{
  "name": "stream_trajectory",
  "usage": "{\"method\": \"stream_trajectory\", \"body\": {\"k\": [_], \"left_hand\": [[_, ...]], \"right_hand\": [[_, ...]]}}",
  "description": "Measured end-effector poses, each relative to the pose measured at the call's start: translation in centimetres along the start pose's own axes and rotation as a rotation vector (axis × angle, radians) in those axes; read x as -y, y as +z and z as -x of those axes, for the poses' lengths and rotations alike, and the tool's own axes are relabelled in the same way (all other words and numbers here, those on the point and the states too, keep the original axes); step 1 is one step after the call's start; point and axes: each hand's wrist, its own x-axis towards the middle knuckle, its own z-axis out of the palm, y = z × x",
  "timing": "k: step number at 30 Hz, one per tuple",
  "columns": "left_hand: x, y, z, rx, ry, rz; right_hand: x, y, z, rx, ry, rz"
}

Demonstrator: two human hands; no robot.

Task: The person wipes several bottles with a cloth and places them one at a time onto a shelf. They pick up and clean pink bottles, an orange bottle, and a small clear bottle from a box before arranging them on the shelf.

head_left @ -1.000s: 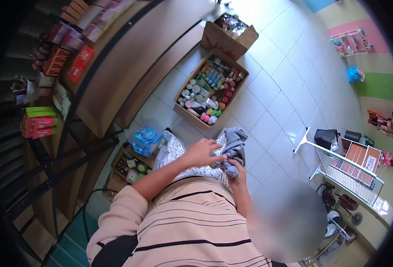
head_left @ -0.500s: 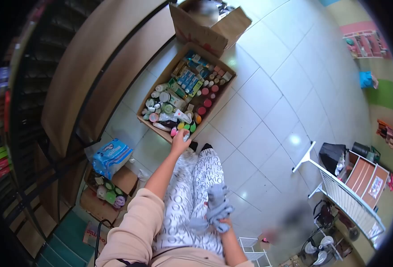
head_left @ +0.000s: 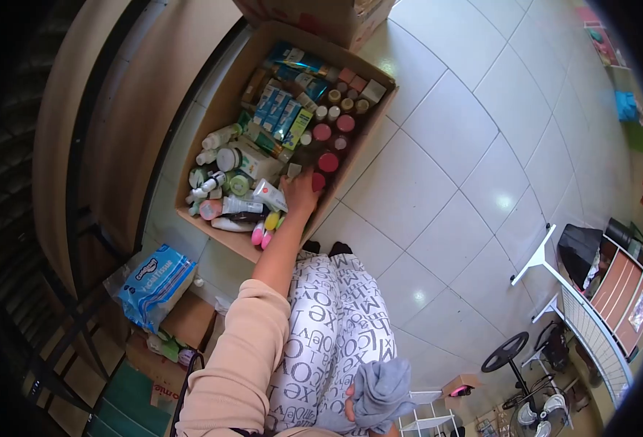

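Observation:
My left hand (head_left: 301, 194) reaches down into a cardboard box (head_left: 369, 120) packed with bottles, tubes and small cartons. Its fingertips are hidden among the items, beside a red-capped bottle (head_left: 328, 162) and a white tube (head_left: 270, 194). Blue cartons (head_left: 275, 109) and a white round jar (head_left: 228, 159) lie further into the box. Near my lap, my right hand (head_left: 350, 403) is closed around a grey cloth (head_left: 382, 393), which covers most of it.
A blue tissue pack (head_left: 155, 275) lies on a smaller box at the left, beside dark-framed shelving (head_left: 139, 109). Another cardboard box (head_left: 314, 18) stands beyond the packed one. A white rack (head_left: 591, 324) and a fan-like item stand at the right.
My left hand has moved from the box's near edge deeper in among the bottles. The view has shifted closer to the box. The grey cloth now sits lower in view.

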Motion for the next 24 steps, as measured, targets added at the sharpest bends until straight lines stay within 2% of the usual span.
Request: {"method": "stream_trajectory", "body": {"k": [1,4,6,9,12,15,17,19,21,22,23,24], "left_hand": [[0.1,0.2,0.3,-0.056,0.033,0.043],[0.6,-1.0,2.1,-0.194,0.090,0.237],[0.6,-3.4,3.6,-0.226,0.068,0.456],[0.5,-8.2,6.3,-0.383,0.129,0.676],[-2.2,-16.3,9.5,-0.439,-0.047,1.307],[-2.8,-24.1,12.1,-0.490,0.086,1.530],[-5.7,-31.0,14.0,-0.536,0.262,1.642],[-9.7,-38.4,17.4,-0.432,0.330,1.819],[-11.5,-42.7,19.5,-0.287,0.483,1.909],[-12.3,-44.3,20.5,-0.173,0.554,1.989],[-13.4,-45.5,21.8,-0.044,0.615,2.064],[-14.6,-46.4,23.3,0.094,0.670,2.132]], "right_hand": [[-0.1,0.0,-0.1,-0.069,-0.014,-0.117],[1.4,-0.1,0.0,0.234,0.080,-0.807],[1.5,0.6,0.1,0.116,-0.002,-0.653],[1.8,1.0,0.0,0.117,-0.079,-0.653],[2.1,1.6,1.7,0.139,-0.149,-0.660],[4.1,2.0,5.3,0.156,-0.287,-0.610],[8.5,2.6,8.3,0.146,-0.442,-0.457],[15.8,5.1,12.3,0.099,-0.674,-0.176],[23.5,10.1,17.6,0.025,-1.001,0.217],[25.5,12.4,19.4,-0.131,-1.346,0.489],[27.6,14.8,21.6,-0.022,-1.498,0.684],[28.7,18.2,23.4,-0.124,-1.714,0.905]]}}
